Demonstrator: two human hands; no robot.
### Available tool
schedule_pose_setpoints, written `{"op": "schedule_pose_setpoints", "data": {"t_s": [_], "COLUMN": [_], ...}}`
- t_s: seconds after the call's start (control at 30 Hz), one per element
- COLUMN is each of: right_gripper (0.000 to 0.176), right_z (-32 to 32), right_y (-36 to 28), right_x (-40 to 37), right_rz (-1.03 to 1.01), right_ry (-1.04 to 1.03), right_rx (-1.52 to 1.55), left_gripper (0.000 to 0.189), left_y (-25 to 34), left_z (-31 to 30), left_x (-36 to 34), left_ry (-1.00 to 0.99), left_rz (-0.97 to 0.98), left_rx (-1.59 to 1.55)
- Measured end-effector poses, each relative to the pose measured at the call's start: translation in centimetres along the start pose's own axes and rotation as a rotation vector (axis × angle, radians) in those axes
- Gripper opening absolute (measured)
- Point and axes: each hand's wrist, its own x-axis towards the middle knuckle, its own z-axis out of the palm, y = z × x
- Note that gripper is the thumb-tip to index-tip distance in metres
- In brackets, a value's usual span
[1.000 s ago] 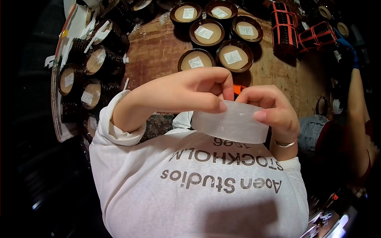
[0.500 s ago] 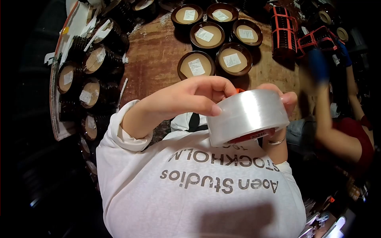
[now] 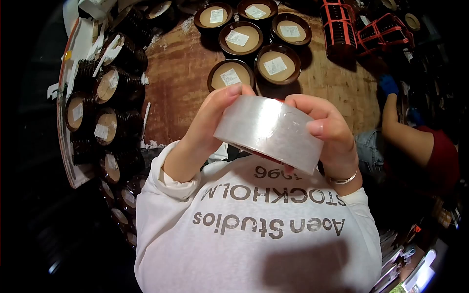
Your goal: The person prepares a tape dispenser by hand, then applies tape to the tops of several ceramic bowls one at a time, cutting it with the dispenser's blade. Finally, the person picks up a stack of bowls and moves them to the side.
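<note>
Here, the left hand point(image 3: 207, 115) and right hand point(image 3: 337, 139) are holding the tape roll point(image 3: 268, 127) at the near side of the table point(image 3: 168, 88), fingers grasping opposite sides; light, even pressure is probably steadying it best.

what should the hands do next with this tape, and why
Probably pick at the faint mark with the right thumb: the left hand steadies the tape roll, no loose strip shows, and that mark beside the thumb might be the tape's end.
</note>
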Motion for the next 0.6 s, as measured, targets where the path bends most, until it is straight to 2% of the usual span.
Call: {"op": "schedule_pose_setpoints", "data": {"t_s": [0.27, 0.43, 0.5, 0.6], "right_gripper": [0.031, 0.033, 0.036, 0.039], "right_z": [0.3, 0.5, 0.8, 0.4], "right_y": [-0.3, -0.3, -0.6, -0.1], "right_x": [0.0, -0.2, -0.4, -0.3], "right_rz": [-0.008, 0.012, 0.082, 0.02], "right_ry": [0.024, 0.043, 0.065, 0.032], "right_rx": [-0.043, -0.039, 0.019, -0.002], "left_gripper": [0.044, 0.043, 0.043, 0.043], "left_y": [-0.1, -0.8, -1.3, -1.6], "left_z": [0.1, 0.1, 0.0, 0.2], "left_x": [0.1, 0.4, 0.5, 0.6], "left_ry": [0.022, 0.048, 0.037, 0.029], "left_rz": [0.016, -0.05, -0.06, -0.052], "left_rx": [-0.051, -0.261, -0.309, -0.351]}}
